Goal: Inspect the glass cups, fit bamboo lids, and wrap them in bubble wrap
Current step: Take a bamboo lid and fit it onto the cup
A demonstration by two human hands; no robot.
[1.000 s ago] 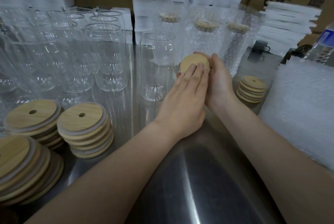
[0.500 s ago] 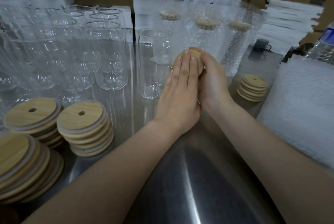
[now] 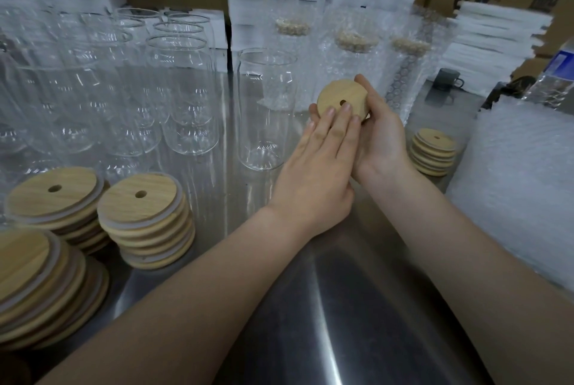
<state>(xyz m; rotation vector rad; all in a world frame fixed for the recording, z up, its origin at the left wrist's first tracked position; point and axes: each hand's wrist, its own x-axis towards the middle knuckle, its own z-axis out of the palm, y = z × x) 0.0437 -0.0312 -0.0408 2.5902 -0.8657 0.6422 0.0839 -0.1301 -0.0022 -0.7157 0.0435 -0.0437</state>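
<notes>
Bamboo lid is in hand just right of 12 o'clock, tilted and not on any cup. Right hand cradles it: fingers curled under, thumb hooked over the far rim. Left hand lies across the near edge, fingers straight and pressed together, tips on the lid face beside the straw hole. Looks like a wipe or check of the lid before fitting.

Progress, judged: early.
- Done: three wrapped cups with lids on stand at 1 o'clock, behind the hands.
- Next up: one bare glass cup, open-mouthed, at 12 o'clock just beside the left hand, likely the one this lid goes on.
- Left: a crowd of bare cups from 10 to 11 o'clock, none lidded.
- Supplies: lid stacks at 8 to 9 o'clock, a small lid stack at 3 o'clock, and a bubble wrap pile at 3 to 4 o'clock.

Room: the steel worktop has a bare lane from 6 o'clock up to the hands. It is tight ahead, with the bare cup at the left hand's side and the wrapped cups close behind the lid, so a wide swing could knock glass. The steel creases near 6 o'clock; cannot tell if that is the worktop's edge.
</notes>
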